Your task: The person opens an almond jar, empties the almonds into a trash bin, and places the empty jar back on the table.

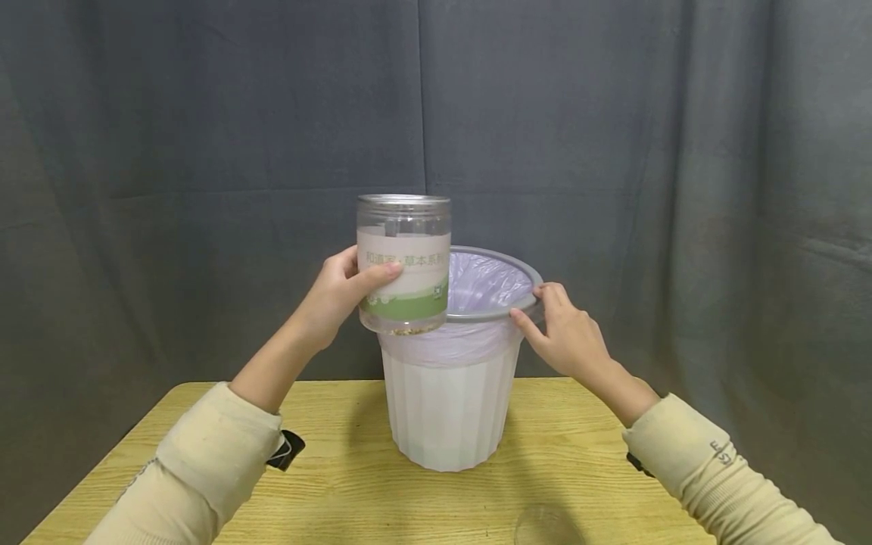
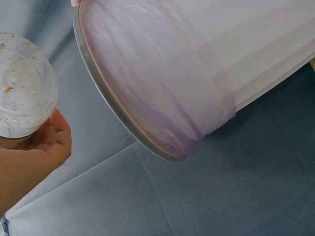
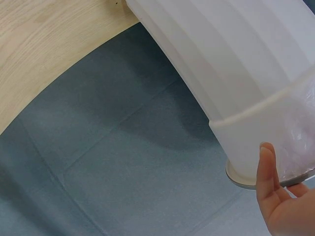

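Note:
My left hand (image 1: 331,299) grips a clear jar (image 1: 409,265) with a white and green label and a silvery rim, thumb across the label. The jar is upright, in front of the left part of the trash can's rim. Small bits lie at the bottom of the jar, seen through its base (image 2: 22,83) in the left wrist view. A white fluted trash can (image 1: 450,409) stands upright, lined with a thin purple bag (image 1: 477,280) under a grey rim ring (image 1: 527,272). On the right side, my right hand (image 1: 572,333) holds that rim; one finger lies along the outer wall (image 3: 266,164).
The trash can stands on a yellow wood-grain table (image 1: 313,484). A round transparent piece (image 1: 548,526), perhaps a lid, lies at the near edge of view. Grey-blue cloth (image 1: 613,151) hangs behind the table.

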The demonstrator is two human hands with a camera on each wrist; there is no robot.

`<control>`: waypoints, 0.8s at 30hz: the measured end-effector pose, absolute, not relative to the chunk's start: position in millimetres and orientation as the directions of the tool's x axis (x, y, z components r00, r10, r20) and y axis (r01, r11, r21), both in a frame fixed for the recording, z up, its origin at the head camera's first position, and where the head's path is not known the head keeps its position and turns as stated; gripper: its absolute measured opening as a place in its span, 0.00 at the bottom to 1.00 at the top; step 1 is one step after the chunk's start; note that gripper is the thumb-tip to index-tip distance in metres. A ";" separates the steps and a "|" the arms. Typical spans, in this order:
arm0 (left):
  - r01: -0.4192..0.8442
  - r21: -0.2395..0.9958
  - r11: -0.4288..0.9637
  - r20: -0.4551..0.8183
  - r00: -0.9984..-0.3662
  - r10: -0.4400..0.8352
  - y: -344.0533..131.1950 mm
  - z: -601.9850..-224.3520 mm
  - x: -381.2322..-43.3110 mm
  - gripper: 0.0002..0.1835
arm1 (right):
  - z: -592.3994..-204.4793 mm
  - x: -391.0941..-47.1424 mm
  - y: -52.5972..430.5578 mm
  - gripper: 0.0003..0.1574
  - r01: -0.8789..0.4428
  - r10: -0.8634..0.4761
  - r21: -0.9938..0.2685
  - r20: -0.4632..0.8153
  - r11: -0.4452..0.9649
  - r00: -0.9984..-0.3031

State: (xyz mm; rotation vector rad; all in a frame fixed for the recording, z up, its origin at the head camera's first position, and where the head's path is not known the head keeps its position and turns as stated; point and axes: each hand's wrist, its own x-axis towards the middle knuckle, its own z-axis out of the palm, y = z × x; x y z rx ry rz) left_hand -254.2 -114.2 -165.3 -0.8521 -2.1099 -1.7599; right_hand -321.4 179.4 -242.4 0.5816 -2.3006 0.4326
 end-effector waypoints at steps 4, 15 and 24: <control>0.570 0.815 0.105 0.537 -0.811 0.231 -111.6 -164.7 -251.2 0.26 | -241.9 -321.8 179.5 0.32 -0.521 -0.284 -0.134 0.711 0.843 -0.643; 0.509 0.828 0.235 0.511 -0.858 0.058 -99.9 -165.3 -242.7 0.32 | -241.9 -322.0 180.7 0.32 -0.522 -0.287 -0.131 0.711 0.843 -0.642; 0.483 0.808 0.338 0.505 -0.863 0.024 -96.7 -167.0 -240.7 0.35 | -241.6 -323.2 180.8 0.32 -0.521 -0.287 -0.129 0.713 0.844 -0.640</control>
